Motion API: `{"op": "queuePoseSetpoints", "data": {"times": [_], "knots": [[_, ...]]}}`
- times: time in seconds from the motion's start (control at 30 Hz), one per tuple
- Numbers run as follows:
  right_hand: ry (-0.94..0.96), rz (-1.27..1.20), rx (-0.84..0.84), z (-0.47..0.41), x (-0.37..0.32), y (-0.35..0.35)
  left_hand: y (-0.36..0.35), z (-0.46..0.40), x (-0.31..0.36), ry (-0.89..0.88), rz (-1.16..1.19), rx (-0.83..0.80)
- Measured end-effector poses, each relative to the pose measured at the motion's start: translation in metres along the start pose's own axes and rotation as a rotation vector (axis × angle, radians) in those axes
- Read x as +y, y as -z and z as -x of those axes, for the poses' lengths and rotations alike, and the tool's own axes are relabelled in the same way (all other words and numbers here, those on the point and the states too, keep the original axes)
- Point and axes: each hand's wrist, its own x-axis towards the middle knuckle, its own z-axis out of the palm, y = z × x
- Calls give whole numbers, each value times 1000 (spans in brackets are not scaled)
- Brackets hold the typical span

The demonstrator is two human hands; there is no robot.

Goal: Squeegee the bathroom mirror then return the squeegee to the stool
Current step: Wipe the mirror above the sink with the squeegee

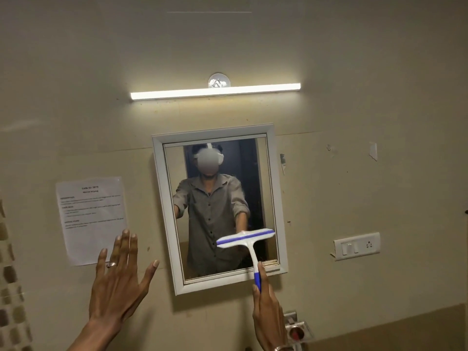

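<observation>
While gripped low on the blue handle by the right hand (268, 310), squeegee (249, 245) at the lower right of the mirror (215, 211)
Blade tilted, seemingly against the glass for a stroke; left hand (119, 277) spread wide, holding nothing, kept aside; stool unseen

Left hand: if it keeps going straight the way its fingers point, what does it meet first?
Probably the paper notice taped to the wall: the open left hand points up towards its lower edge. Depth is unclear, so it may reach bare wall first.
</observation>
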Motion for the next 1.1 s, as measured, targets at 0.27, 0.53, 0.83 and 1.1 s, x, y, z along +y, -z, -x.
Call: {"op": "queuePoseSetpoints", "data": {"times": [0.27, 0.53, 0.83, 1.1], "knots": [[278, -70, 256, -134, -150, 55, 10, -8, -10, 33, -8, 28], [202, -33, 124, -96, -91, 30, 3, 8, -15, 32, -28, 19], [-45, 66, -59, 47, 31, -26, -3, 34, -28, 28, -63, -40], [76, 5, -100, 65, -31, -57, -1, 39, -39, 64, -71, -62]]}}
